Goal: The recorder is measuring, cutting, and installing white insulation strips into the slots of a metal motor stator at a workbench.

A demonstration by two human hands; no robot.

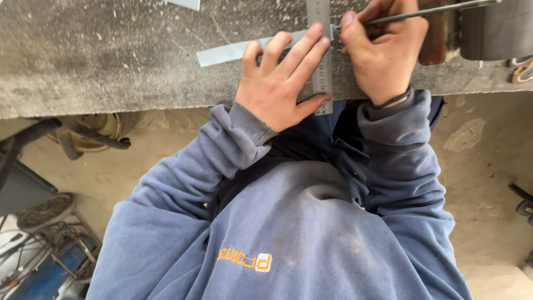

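Your left hand (pixel 277 83) lies flat, fingers spread, pinning the steel ruler (pixel 321 61) across the grey metal strip (pixel 233 53) on the surface (pixel 111 55). Your right hand (pixel 380 53), just beside the ruler, is clenched around a thin metal scriber (pixel 422 12).

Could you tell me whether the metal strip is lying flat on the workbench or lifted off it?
Flat: the metal strip lies on the workbench, pinned by the left hand under the steel ruler.

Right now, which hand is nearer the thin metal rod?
Right. The right hand grips the thin metal rod in its fingers; the left hand lies flat beside it on the steel ruler and grey strip.
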